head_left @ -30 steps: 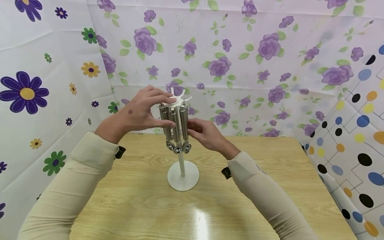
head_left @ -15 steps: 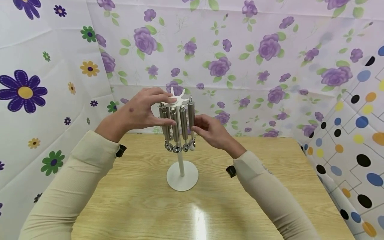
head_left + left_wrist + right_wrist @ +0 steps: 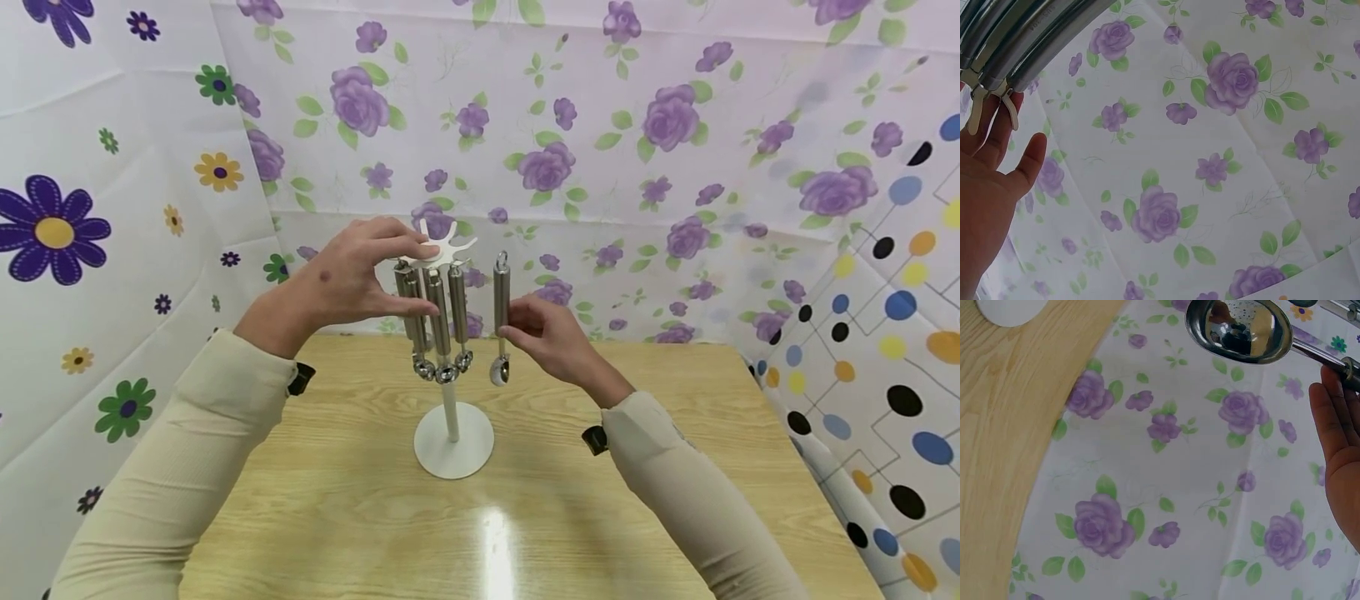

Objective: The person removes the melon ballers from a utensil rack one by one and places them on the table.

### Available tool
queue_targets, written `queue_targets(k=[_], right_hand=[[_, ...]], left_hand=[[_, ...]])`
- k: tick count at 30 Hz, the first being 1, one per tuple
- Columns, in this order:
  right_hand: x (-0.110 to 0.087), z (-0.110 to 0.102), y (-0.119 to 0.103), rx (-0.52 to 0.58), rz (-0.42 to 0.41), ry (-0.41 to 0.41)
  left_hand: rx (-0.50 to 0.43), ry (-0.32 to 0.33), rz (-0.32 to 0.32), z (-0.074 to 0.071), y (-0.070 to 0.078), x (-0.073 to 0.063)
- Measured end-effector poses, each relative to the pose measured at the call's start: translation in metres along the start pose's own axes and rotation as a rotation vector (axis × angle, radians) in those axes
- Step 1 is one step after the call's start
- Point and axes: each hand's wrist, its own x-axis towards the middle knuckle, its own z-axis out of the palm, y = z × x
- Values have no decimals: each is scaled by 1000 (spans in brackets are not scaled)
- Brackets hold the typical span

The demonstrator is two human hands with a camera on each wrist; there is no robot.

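Only one piece of lettering shows. In the upper left of the left wrist view, a short row of small, faint characters runs along a metal handle, slanting upward to the right, in line with the handle. It is too dim and small to spell out with certainty. In the lower right of the head view, near the cuff, the right sleeve bears a faint greyish mark, too small to tell whether it is writing.

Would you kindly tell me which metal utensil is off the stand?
The rightmost utensil in the head view, held in the right hand; the other utensils hang from the white stand.
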Motion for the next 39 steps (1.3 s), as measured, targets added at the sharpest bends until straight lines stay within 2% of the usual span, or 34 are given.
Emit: queue_targets(k=[13, 26, 34, 39], right_hand=[[-25, 3, 38, 35, 96, 65], [-42, 25, 70, 44, 165, 128], [-50, 35, 89, -1, 260, 160], [-54, 43, 104, 7, 320, 161]], left_hand=[[-4, 60, 27, 3, -3, -5], [-15, 82, 24, 4, -2, -1], [-20, 90, 28, 6, -2, 1], [-20, 98, 38, 6, -2, 3]])
